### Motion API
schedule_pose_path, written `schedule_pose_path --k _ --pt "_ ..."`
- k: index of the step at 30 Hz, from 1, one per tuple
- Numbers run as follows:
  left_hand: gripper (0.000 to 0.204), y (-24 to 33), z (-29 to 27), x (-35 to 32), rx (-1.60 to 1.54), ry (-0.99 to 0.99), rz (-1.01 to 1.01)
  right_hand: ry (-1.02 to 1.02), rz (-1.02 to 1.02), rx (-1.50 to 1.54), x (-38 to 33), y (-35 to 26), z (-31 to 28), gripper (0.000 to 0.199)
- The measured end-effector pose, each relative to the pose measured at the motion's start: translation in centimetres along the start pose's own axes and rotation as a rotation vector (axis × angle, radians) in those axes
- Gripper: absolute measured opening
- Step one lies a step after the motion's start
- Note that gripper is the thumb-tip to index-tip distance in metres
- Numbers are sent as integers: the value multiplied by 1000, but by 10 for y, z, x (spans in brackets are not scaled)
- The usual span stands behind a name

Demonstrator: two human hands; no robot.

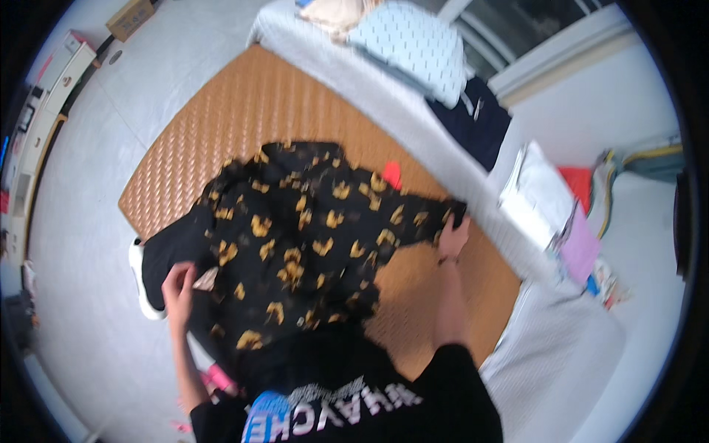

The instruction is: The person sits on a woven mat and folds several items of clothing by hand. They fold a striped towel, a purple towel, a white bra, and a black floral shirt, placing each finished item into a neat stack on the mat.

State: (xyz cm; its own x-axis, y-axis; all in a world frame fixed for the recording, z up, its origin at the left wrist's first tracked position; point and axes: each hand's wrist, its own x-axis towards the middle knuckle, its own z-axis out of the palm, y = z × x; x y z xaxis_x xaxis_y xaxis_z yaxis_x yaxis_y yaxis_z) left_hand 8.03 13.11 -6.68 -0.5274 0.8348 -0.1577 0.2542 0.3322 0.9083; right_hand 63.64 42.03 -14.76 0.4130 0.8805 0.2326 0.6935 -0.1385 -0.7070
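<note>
A black shirt (pixel 292 232) with a yellow-brown flower pattern lies spread over a woven brown mat, its collar toward the far side. At the cuff of its right-hand sleeve (pixel 417 221), my right hand (pixel 453 236) is closed on the fabric, with the sleeve stretched out sideways. My left hand (pixel 179 288) is at the shirt's left side, fingers curled together beside plain black fabric (pixel 177 247). What those fingers hold, if anything, cannot be made out. A small beige patch (pixel 207 279) shows just right of them. The shirt's near edge meets my own black top.
The woven mat (pixel 258 88) ends in an edge at the left, above a grey floor (pixel 96 184). Along the far right runs a pale-covered ledge (pixel 310 48) bearing a light blue patterned pillow (pixel 413 44), dark clothing (pixel 473 122) and white folded cloth (pixel 538 196). A red piece (pixel 392 174) lies by the shirt.
</note>
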Motion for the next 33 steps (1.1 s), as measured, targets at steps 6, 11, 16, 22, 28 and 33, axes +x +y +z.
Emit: schedule_pose_path --k 6,11,16,22,28,33 --pt "13 11 -5 -5 -9 -1 -78 -70 -172 -157 2 -93 11 32" --pt "12 48 8 -19 233 -9 9 -398 -201 -44 -49 -203 32 43" --pt "15 61 5 -30 407 -108 206 -578 -438 276 -127 -244 17 47" --pt "38 35 -4 -55 662 -383 -30 -579 -295 -36 -163 -149 -26 25" --pt "65 1 15 -76 572 -212 -281 -1046 -110 -521 -204 -60 -73 33" --pt "39 -5 -1 -83 312 -318 -516 -1046 246 175 -225 -26 -61 19"
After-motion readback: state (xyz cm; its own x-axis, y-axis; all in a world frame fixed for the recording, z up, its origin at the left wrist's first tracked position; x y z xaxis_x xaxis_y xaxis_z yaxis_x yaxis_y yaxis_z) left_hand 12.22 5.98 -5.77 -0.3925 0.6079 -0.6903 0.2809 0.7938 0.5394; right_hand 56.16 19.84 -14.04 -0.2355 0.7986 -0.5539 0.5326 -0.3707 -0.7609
